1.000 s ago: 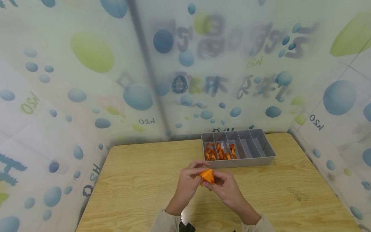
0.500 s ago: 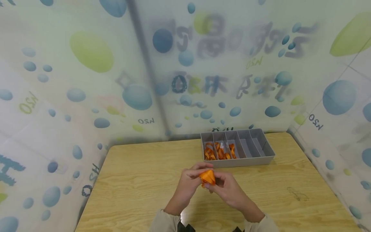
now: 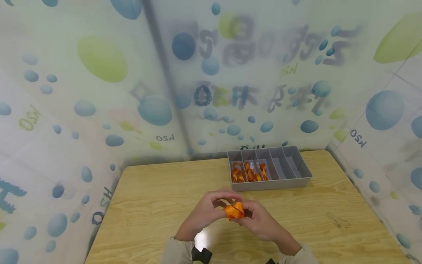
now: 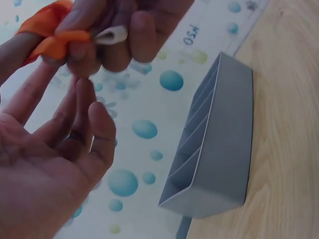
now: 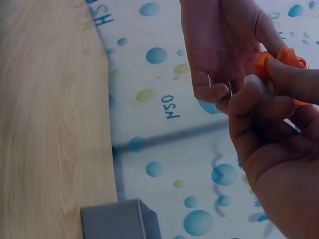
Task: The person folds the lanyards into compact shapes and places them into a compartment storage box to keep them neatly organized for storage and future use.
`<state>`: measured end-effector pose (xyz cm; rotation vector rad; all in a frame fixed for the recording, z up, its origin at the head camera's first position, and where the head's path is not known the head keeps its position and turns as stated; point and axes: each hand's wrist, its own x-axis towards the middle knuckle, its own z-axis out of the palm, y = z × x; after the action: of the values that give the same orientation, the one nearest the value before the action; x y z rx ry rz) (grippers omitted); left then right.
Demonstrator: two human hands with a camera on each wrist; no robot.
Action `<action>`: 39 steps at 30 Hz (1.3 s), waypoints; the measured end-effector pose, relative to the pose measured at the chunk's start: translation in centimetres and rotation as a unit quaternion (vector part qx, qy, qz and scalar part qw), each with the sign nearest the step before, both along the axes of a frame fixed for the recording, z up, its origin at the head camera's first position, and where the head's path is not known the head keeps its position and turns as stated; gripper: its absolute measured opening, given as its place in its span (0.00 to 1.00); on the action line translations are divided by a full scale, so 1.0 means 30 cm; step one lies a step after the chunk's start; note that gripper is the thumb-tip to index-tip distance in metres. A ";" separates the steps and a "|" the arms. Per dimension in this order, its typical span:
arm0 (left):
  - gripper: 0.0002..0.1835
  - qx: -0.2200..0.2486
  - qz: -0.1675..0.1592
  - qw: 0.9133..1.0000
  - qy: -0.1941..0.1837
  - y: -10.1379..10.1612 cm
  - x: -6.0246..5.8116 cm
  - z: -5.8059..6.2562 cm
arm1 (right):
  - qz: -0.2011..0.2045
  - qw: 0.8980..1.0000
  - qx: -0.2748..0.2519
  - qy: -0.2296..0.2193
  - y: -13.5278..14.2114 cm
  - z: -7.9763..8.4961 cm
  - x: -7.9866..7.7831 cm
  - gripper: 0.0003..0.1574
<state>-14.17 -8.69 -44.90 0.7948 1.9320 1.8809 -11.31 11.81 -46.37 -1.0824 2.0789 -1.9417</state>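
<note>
An orange satin ribbon (image 3: pixel 235 211), folded into a small rose-like bundle, is held between both hands above the table. My right hand (image 3: pixel 263 222) pinches it, with the thumb (image 5: pixel 294 79) pressed on the orange folds and the other fingers curled beneath. A small white end (image 4: pixel 112 35) sticks out between those fingers. From the other side my left hand (image 3: pixel 209 209) holds the bundle's edge at its thumb (image 4: pixel 20 56) and index finger. In the head view its other fingers arch over the ribbon; the left wrist view shows them loosely bent.
A grey divided tray (image 3: pixel 273 184) stands behind the hands at the table's back edge. Several orange ribbon pieces (image 3: pixel 252 175) lie in its left compartments. The wooden table (image 3: pixel 158 198) meets a patterned wall (image 3: pixel 211 73) at the back and more wall at the sides.
My left hand has shifted down and left, and its fingers have lifted away from the top of the ribbon. The bundle has dropped slightly and turned; the right hand keeps its grip.
</note>
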 end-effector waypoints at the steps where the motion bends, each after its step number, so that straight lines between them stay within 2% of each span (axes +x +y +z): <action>1: 0.20 -0.012 0.001 1.000 0.007 -0.007 -0.001 0.004 | -0.007 1.000 0.009 0.005 0.000 0.001 0.001 0.07; 5: 0.18 -0.054 0.016 0.997 0.047 -0.024 -0.004 0.005 | -0.037 0.998 0.043 0.028 -0.001 0.002 0.006 0.09; 7: 0.16 -0.060 0.022 0.995 0.071 -0.027 -0.006 -0.002 | -0.047 0.997 0.052 0.033 0.001 0.002 0.006 0.09; 12: 0.12 -0.052 0.044 0.992 0.110 -0.028 -0.008 -0.017 | -0.082 0.994 0.072 0.003 0.026 0.014 0.001 0.11; 14: 0.12 -0.055 0.057 0.990 0.114 -0.026 -0.008 -0.018 | -0.103 0.991 0.078 -0.011 0.039 0.020 -0.004 0.11; 18: 0.13 -0.055 0.084 0.991 0.091 -0.008 -0.014 -0.028 | -0.151 0.984 0.092 -0.033 0.061 0.029 -0.016 0.09; 21: 0.13 -0.048 0.109 0.990 0.077 0.014 -0.027 -0.055 | -0.199 0.974 0.099 -0.043 0.076 0.027 -0.028 0.10; 24: 0.13 -0.048 0.136 0.986 0.078 0.039 -0.046 -0.099 | -0.247 0.963 0.098 -0.033 0.095 0.012 -0.047 0.10; 27: 0.15 -0.074 0.167 0.979 0.089 0.057 -0.063 -0.145 | -0.285 0.954 0.095 -0.011 0.119 -0.003 -0.073 0.09; 30: 0.19 -0.119 0.195 0.968 0.102 0.071 -0.081 -0.184 | -0.318 0.943 0.096 -0.007 0.148 -0.015 -0.099 0.08; 34: 0.24 -0.161 0.211 0.958 0.110 0.089 -0.109 -0.224 | -0.356 0.928 0.106 -0.032 0.194 -0.034 -0.132 0.08; 39: 0.26 -0.202 0.233 0.946 0.101 0.110 -0.135 -0.249 | -0.385 0.914 0.109 -0.062 0.254 -0.068 -0.174 0.11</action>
<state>-18.24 -5.39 -52.37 0.4409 2.7080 1.5741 -16.53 19.43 -48.40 -0.0585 2.8155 -1.8713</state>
